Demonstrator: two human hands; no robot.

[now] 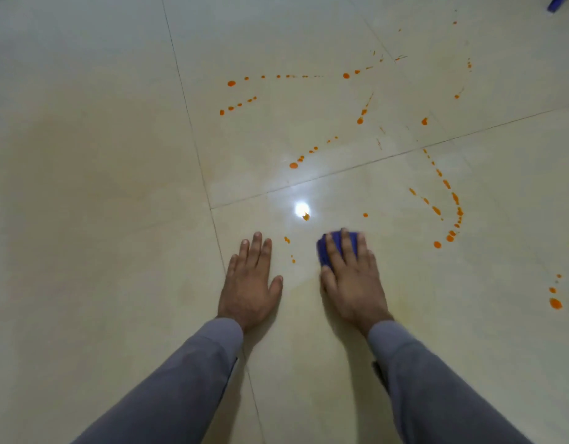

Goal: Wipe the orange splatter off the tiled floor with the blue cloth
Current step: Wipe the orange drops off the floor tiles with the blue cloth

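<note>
Orange splatter (293, 165) dots the cream tiled floor (100, 187) in trails ahead and to the right of both hands. My right hand (350, 277) presses flat on the blue cloth (325, 248), fingers straight over it; the cloth shows around the fingertips and is slightly blurred. My left hand (249, 283) rests flat on the floor to the left, fingers straight, holding nothing. A few small orange drops (287, 240) lie between the two hands. A faint orange smear sits on the tile near my right wrist.
Dark grout lines cross the floor, meeting just left of my left hand. A bright light reflection (301, 209) glares on the tile ahead of the cloth. A blue object (557, 3) shows at the top right corner. More orange blobs (555, 303) lie at the right edge.
</note>
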